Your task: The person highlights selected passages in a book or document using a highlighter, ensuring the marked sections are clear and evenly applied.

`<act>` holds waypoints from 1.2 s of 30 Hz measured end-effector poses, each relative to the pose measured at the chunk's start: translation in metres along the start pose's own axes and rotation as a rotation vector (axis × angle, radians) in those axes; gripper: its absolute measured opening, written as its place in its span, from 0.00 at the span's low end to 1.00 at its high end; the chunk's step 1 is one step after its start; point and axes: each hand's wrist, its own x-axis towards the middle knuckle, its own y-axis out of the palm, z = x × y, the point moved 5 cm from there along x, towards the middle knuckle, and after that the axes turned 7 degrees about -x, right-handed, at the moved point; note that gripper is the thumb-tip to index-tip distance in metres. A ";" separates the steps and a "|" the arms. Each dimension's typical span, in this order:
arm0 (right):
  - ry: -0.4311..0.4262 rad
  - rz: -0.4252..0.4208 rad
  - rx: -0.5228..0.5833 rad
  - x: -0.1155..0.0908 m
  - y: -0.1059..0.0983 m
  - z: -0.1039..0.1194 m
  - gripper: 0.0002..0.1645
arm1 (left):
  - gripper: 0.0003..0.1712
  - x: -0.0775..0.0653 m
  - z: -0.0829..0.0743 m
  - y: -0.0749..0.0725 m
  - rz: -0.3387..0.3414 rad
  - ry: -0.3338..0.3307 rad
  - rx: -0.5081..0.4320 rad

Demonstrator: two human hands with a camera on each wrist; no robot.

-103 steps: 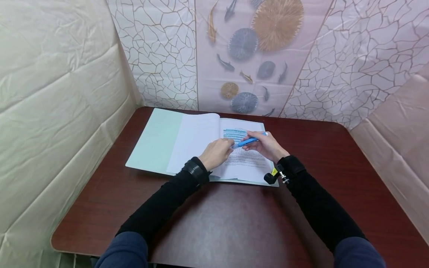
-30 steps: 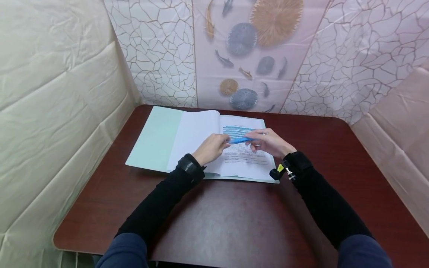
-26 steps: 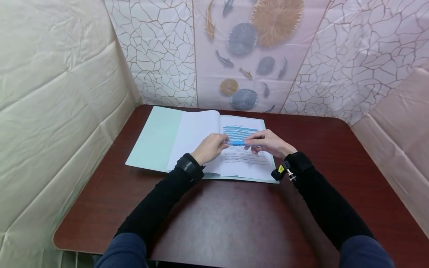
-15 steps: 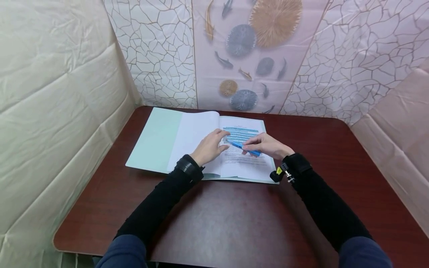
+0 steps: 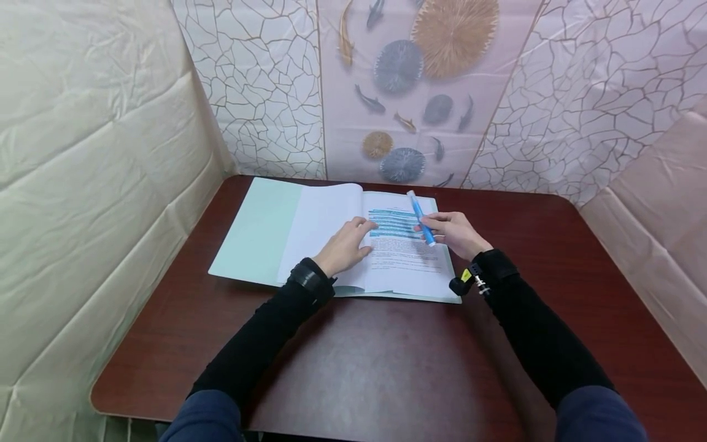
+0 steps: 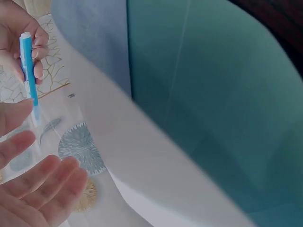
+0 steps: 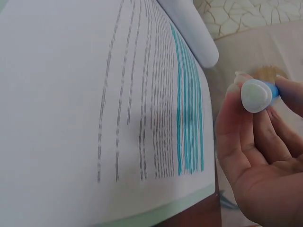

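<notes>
A blue highlighter (image 5: 421, 218) is pinched between the thumb and fingers of my right hand (image 5: 455, 233), over the right page of an open document (image 5: 411, 279). It slants with its pale clear end away from me; its white butt end (image 7: 255, 96) faces the camera in the right wrist view. Several lines near the top of that page carry blue highlighting (image 5: 389, 221). My left hand (image 5: 345, 245) is at the fold between the pages, its fingers loosely spread and holding nothing. The left wrist view shows those fingers (image 6: 47, 184) apart from the highlighter.
The document lies in a pale green folder (image 5: 259, 227), its left page (image 5: 323, 215) turned over and curving up at the fold. Beneath is a dark red-brown table (image 5: 386, 356). Patterned cloth (image 5: 265, 92) hangs behind the table, plain cloth on both sides.
A second ago both hands held the highlighter level between them. The left fingers have let go and opened; the right hand has moved right and turned the highlighter so its clear end points away from me.
</notes>
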 end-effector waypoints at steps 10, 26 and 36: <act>0.080 -0.176 0.112 0.003 -0.035 -0.021 0.34 | 0.22 -0.002 0.002 0.003 0.011 0.016 0.023; 0.145 -0.318 -0.089 -0.004 -0.075 -0.049 0.29 | 0.20 -0.001 0.005 0.002 0.021 -0.004 0.031; 0.229 -0.394 -0.320 -0.010 -0.085 -0.057 0.30 | 0.19 -0.001 0.008 0.002 0.031 0.003 0.034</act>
